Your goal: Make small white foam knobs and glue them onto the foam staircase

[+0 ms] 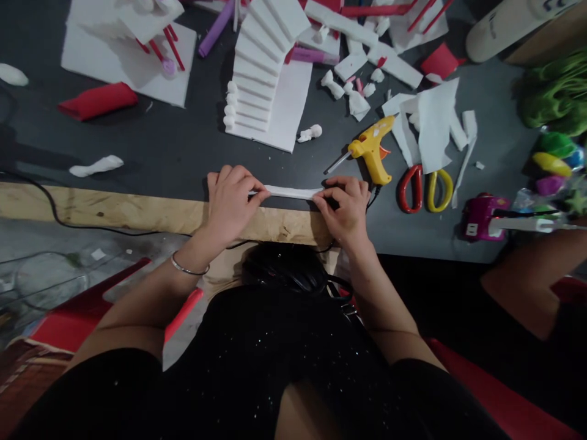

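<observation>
While no proper container shows here, we note a clear bag (557,165) at the right edge holding bright green, yellow and purple lumps, contents otherwise hard to tell. Around the hands: a yellow glue gun (372,148) lies just beyond the right hand (347,206), nozzle pointing left; red-and-yellow scissors (424,188) sit to its right, blades hidden under white paper scraps (433,125). A white foam staircase model (266,67) stands further back at centre, with a small white foam figure (310,132) near its base. A red foam roll (97,101) lies far left, a white foam bit (96,165) below it. A magenta power adapter (479,217) rests right of the scissors. Another person's arm (527,284) enters lower right. A black cable (68,220) runs across a bare wooden plank (114,211) at the table's near edge. Nothing blocks the hands.

Our left hand (232,201) pinches the left end of a thin white foam strip (293,192), thumb and fingers closed tight on it. Our right hand pinches the right end likewise, fingers curled shut around it. We see the strip stretched level between both hands, held just over the dark tabletop (160,146) at the plank's edge; whether it touches the surface we cannot tell.
</observation>
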Demonstrator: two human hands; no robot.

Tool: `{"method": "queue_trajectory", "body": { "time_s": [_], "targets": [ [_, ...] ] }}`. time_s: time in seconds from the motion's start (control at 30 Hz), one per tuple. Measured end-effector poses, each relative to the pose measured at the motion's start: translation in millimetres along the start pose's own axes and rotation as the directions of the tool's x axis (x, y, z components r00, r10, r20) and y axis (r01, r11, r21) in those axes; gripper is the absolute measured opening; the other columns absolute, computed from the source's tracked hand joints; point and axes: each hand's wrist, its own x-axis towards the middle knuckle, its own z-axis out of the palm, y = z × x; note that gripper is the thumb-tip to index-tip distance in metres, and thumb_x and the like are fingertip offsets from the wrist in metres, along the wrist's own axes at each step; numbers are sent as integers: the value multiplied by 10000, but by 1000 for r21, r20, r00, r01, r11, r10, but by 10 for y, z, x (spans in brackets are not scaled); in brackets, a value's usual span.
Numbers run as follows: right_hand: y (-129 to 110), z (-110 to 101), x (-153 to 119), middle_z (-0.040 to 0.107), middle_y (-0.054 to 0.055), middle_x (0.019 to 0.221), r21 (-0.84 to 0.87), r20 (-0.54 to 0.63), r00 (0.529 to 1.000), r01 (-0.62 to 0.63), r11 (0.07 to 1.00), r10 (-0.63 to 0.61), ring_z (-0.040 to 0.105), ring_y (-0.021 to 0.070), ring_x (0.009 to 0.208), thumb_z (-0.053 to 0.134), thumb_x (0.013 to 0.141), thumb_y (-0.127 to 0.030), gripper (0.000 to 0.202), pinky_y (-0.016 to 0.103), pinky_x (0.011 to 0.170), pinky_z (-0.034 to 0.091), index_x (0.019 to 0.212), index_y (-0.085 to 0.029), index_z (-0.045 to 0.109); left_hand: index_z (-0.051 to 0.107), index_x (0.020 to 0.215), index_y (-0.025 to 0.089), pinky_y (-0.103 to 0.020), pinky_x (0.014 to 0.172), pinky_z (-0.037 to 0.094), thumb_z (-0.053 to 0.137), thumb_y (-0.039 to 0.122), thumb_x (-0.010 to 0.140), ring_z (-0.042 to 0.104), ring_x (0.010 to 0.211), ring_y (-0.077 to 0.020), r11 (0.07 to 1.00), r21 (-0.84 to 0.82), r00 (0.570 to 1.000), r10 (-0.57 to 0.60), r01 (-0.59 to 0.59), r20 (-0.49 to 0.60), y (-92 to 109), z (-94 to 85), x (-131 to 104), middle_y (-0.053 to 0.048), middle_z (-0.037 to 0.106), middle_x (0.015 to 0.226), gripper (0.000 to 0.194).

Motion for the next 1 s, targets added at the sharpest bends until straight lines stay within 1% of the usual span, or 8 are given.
{"method": "queue_trajectory", "body": {
  "time_s": [0.13,0.23,0.33,0.43,0.63,0.83,1.0],
  "targets": [
    [-12,-18,5,660,112,1194,-6,20,1000,-9,1000,9,539,322,1141,666,955,-362,153,581,1022,429,872,-253,734,741,840,236,-523,979,438,631,433,1003,586,1027,-289,1000,-3,997,6,-6,-80,-73,32,-27,-64,681,945,278],
    [-12,-16,11,655,109,1189,-6,15,1000,-21,1000,21,544,325,1141,681,942,-369,154,586,1023,430,849,-251,717,714,839,223,-513,966,449,611,472,1010,588,1006,-280,1000,21,993,12,-9,-117,-121,49,-45,-68,681,938,318],
    [-7,-15,16,653,98,1173,-6,-4,1000,-24,1000,24,548,316,1130,697,931,-376,167,587,1039,427,823,-249,703,688,846,219,-509,952,456,609,489,1007,585,1009,-281,999,53,994,16,-10,-108,-145,49,-48,-76,681,954,324],
    [1,-21,22,649,100,1171,-17,3,1000,-25,1000,25,544,316,1124,708,923,-378,174,578,1035,422,811,-245,697,676,858,222,-514,952,459,609,489,1007,576,1035,-290,997,72,997,8,-3,-78,-157,35,-45,-83,672,985,312],
    [16,-33,26,632,103,1189,14,25,999,-22,1000,21,530,317,1142,688,932,-365,164,574,1038,406,828,-237,696,683,853,226,-507,946,466,641,444,995,575,1037,-287,999,45,997,-9,12,-75,-189,18,-46,-76,648,979,263],
    [1,-33,27,620,92,1180,-16,25,999,-22,1000,22,527,311,1138,680,932,-378,172,566,1030,409,828,-241,677,664,826,233,-492,940,495,673,478,969,586,1022,-278,999,47,996,21,-17,-83,-229,1,-39,-65,650,964,284],
    [-5,-22,30,619,100,1190,19,21,998,-53,998,52,521,323,1155,691,919,-397,195,583,1041,402,807,-239,672,661,818,226,-515,942,499,672,474,969,598,1046,-297,999,42,999,-2,4,-51,-225,-19,-33,-77,651,979,291]
  ]
}}
